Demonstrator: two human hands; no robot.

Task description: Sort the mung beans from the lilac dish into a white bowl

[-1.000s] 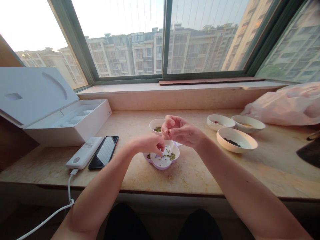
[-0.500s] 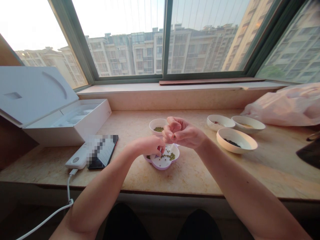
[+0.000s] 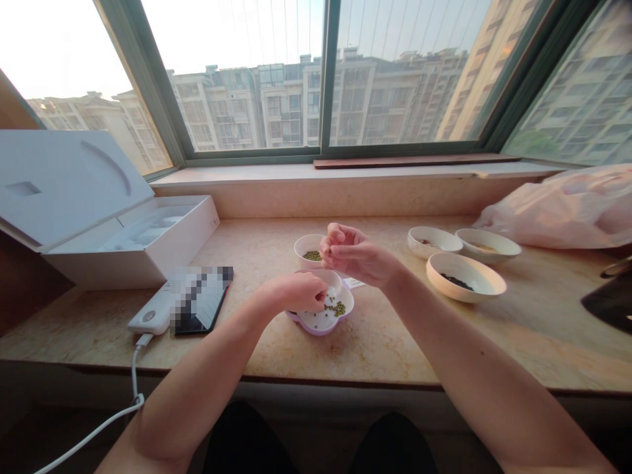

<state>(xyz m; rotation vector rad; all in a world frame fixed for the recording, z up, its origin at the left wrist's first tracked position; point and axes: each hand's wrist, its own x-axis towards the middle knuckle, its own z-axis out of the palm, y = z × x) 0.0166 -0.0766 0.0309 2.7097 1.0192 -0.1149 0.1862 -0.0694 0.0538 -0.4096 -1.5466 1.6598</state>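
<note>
My left hand (image 3: pixel 299 293) is curled over a lilac flower-shaped dish (image 3: pixel 320 325), its fingertips down among the green mung beans (image 3: pixel 336 308) and hiding part of the dish. My right hand (image 3: pixel 353 254) hangs just above and to the right of a small white bowl (image 3: pixel 309 240), with its fingers bunched. That bowl holds a little heap of mung beans (image 3: pixel 312 255). Nothing held in either hand shows.
The hands work over a marble windowsill (image 3: pixel 385 349). To the left are an open white box (image 3: pixel 99 224), a power bank (image 3: pixel 151 313) with a white cable, and a blurred phone (image 3: pixel 202 303). Several small bowls (image 3: pixel 465 278) and a plastic bag (image 3: pixel 557 210) stand right.
My right hand has risen a little, and its fingers have loosened slightly. My left hand has shifted farther over the dish.
</note>
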